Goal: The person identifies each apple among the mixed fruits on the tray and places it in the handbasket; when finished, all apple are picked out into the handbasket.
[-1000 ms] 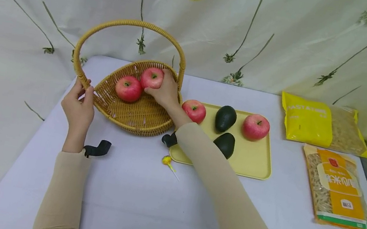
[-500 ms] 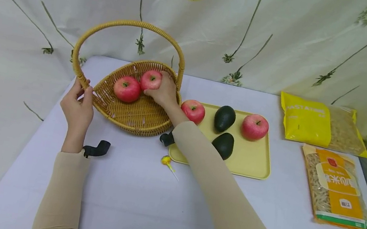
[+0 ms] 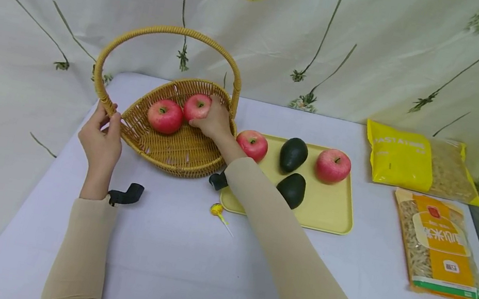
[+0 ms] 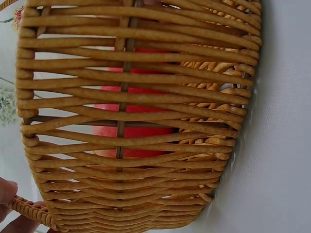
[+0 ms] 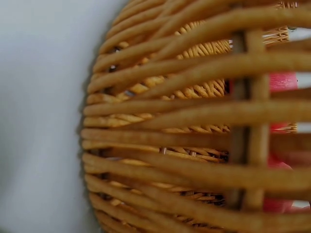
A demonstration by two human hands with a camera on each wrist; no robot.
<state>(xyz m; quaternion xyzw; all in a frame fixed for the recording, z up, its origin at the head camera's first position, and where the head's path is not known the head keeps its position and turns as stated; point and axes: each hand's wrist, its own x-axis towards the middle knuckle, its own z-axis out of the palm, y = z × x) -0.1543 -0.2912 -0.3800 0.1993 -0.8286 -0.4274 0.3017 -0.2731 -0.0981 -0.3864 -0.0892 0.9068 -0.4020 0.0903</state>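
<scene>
A wicker basket [image 3: 173, 152] with a tall arched handle stands at the back left of the table. My left hand [image 3: 102, 141] grips the lower left end of that handle; in the left wrist view its fingertips [image 4: 7, 191] show at the corner. Inside the basket, my right hand [image 3: 215, 120] holds a red apple [image 3: 196, 106], thumb in front and fingers behind. Another red apple [image 3: 165, 116] lies to its left in the basket. Through the weave, red apple skin [image 4: 136, 111] shows in the left wrist view. In the right wrist view the basket wall [image 5: 194, 116] hides my hand.
Right of the basket, a yellow tray [image 3: 328, 210] carries two apples [image 3: 333, 166] and two avocados [image 3: 293, 155], partly behind my right forearm. A lollipop [image 3: 217, 211] lies in front. A yellow pasta bag [image 3: 403, 157] and an orange-labelled bag [image 3: 445, 245] lie at the right.
The apple in my right hand has come down slightly inside the basket, and the hand with it. My left hand keeps its place on the handle.
</scene>
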